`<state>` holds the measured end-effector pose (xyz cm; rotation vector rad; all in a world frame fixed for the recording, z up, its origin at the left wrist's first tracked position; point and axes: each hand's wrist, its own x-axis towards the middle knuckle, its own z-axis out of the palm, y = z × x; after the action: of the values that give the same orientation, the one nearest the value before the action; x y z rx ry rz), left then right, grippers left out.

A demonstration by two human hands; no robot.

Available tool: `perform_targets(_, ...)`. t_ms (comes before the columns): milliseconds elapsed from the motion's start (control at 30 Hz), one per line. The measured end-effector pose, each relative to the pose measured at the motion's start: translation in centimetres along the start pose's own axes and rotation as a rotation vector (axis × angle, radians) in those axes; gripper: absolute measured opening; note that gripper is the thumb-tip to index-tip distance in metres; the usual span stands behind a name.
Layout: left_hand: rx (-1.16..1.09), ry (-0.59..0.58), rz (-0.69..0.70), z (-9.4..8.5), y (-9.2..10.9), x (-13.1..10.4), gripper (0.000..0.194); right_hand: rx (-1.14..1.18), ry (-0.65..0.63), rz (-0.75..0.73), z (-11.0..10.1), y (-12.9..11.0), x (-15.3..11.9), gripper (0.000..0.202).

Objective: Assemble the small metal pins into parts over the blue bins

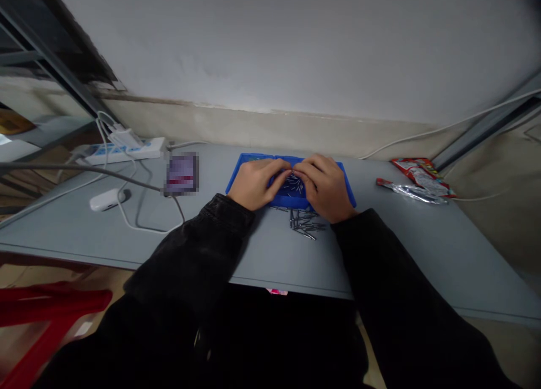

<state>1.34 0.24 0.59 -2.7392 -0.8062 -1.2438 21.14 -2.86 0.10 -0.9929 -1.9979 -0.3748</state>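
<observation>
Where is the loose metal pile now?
In the head view, the metal pile lies on the table, slightly right of centre, just in front of the blue tray.

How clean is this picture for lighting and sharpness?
Head view: dim light overall; black sleeves nearly featureless; bright glints on the clear wrapper; red frame at lower left smeared; purple item obscured by pixelation; metal pieces inside the blue box soft-edged.
</observation>
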Motion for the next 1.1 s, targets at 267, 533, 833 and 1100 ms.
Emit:
perform_targets(267, 0.005, -0.001, -0.002, -0.09, 0.04, 0.02, 0.023, -0.007, -0.002, 0.001, -0.07, -0.07, 0.04, 0.022)
perform_targets(533, 0.005, 0.002, -0.006, -0.08, 0.07, 0.04, 0.023, -0.009, -0.003, 0.007, -0.05, -0.03, -0.02, 0.021)
perform_targets(833, 0.005, 0.009, 0.004, -0.08, 0.08, 0.05, 0.023, -0.010, 0.003, -0.007, -0.11, -0.07, 0.06, 0.021)
perform_targets(1100, 0.007, 0.003, -0.001, -0.07, 0.08, 0.04, 0.023, -0.007, 0.001, -0.005, -0.06, -0.02, 0.03, 0.021)
